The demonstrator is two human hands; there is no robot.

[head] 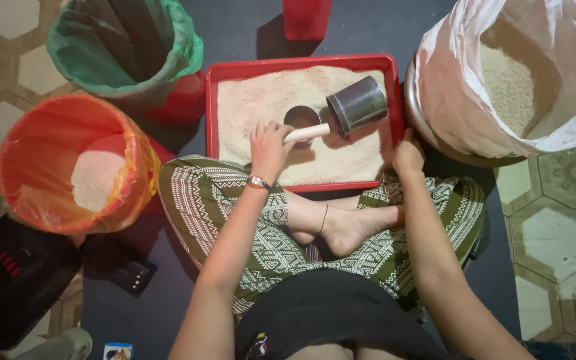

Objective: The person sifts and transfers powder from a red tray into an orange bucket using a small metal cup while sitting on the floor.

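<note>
Green patterned trousers (221, 200) cover the person's crossed legs, a bare foot (351, 230) resting between them. Just beyond, the left hand (268, 148) is clenched around the pale handle of a metal scoop (358, 105), whose cup lies tilted over the rice (271, 100) in a red tray (301, 65). A small metal cup (301, 117) sits in the rice beside it. The right hand (408, 155) rests on the tray's near right corner; I cannot tell whether it grips. Farther off stand an orange-lined bucket (75, 163), a green-lined bucket (128, 47) and a white sack (521, 73) of rice.
</note>
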